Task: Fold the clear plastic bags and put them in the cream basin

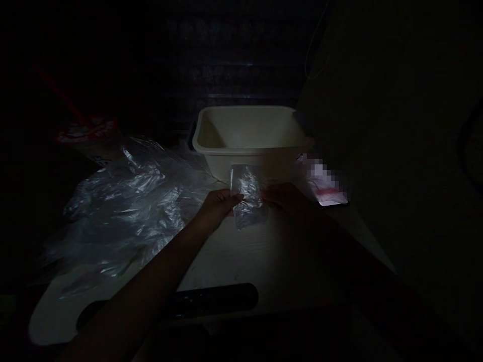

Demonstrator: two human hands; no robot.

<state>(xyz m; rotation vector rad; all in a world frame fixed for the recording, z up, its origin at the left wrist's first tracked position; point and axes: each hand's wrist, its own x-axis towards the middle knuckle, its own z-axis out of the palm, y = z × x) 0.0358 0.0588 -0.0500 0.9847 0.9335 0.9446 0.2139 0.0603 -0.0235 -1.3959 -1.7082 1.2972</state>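
Between both hands, just in front of the cream basin, a clear plastic bag [249, 211] is held folded into a small flat rectangle. My left hand [219, 207] pinches its left edge, with the thumb lying on top. At the bag's right edge my right hand [284, 198] is closed on it; deep shadow hides most of those fingers. To the left a loose heap of clear plastic bags [124, 211] spreads over the pale table [226, 256]. The cream basin [249, 152] stands upright behind the held bag, and no contents show inside it.
A lit phone [327, 187] lies right of the basin. A cup with a red lid [88, 129] and a red straw stands at the back left. Near the front edge is a long dark slot or bar [215, 297]. The surroundings are very dark.
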